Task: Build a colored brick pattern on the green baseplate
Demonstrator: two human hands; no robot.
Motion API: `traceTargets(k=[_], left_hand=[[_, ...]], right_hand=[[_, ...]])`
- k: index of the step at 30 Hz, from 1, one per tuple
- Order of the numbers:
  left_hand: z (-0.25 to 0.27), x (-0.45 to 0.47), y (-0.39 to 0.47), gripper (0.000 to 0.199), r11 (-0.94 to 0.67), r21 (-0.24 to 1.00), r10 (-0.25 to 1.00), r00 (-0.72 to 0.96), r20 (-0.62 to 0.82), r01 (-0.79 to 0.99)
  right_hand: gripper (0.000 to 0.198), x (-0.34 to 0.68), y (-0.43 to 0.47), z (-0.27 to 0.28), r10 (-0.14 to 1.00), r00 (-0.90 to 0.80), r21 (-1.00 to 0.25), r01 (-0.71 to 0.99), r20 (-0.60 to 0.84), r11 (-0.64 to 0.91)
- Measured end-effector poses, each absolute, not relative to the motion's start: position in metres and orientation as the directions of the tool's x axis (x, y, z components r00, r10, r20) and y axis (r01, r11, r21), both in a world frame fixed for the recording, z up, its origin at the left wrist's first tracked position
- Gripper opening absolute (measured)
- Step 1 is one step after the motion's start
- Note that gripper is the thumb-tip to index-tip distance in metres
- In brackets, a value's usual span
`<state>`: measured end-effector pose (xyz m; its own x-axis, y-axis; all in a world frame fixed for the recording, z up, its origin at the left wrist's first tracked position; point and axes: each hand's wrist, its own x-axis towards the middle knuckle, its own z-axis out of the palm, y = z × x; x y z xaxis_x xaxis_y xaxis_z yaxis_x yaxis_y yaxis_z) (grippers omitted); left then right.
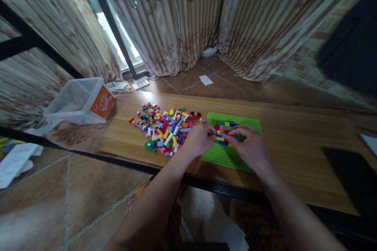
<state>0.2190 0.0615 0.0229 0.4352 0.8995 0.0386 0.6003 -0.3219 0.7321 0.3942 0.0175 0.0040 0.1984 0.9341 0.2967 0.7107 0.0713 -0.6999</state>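
Observation:
A green studded baseplate (226,159) lies on the wooden table, with a block of coloured toy bricks (223,130) set on its middle. At the left side of that block is my left hand (200,138), its fingers pinched together; whatever they hold is too small or hidden to name. My right hand (249,143) reaches over the right side of the block, thumb and fingers closed near the bricks, and covers part of them. Its fingertips hide what they may grip. Left of the baseplate spreads a pile of loose bricks (167,135) in many colours.
A clear plastic bin (75,100) with an orange label stands at the table's left end. The wooden table (294,145) carries a dark flat object (350,172) on the right. Striped curtains (176,27) hang behind, and a white paper (205,80) lies on the tiled floor.

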Motion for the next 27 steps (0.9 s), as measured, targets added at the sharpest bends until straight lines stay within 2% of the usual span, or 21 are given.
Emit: traceTargets(k=[17, 24, 27], left_hand=[[0.02, 0.2243, 0.0612, 0.014, -0.29, 0.739, 0.923, 0.383, 0.047, 0.608], [0.0193, 0.226, 0.0574, 0.016, -0.286, 0.734, 0.93, 0.363, 0.057, 0.616], [0.0202, 0.2234, 0.057, 0.016, -0.318, 0.753, 0.916, 0.393, 0.086, 0.577]], right_hand=[[0.01, 0.3871, 0.0235, 0.0015, 0.935, 0.226, -0.702, 0.712, 0.272, 0.033], [0.015, 0.3888, 0.0231, 0.0005, 0.937, 0.205, -0.698, 0.714, 0.284, 0.055], [0.02, 0.3929, 0.0221, 0.0041, 0.931, 0.234, -0.736, 0.675, 0.281, 0.052]])
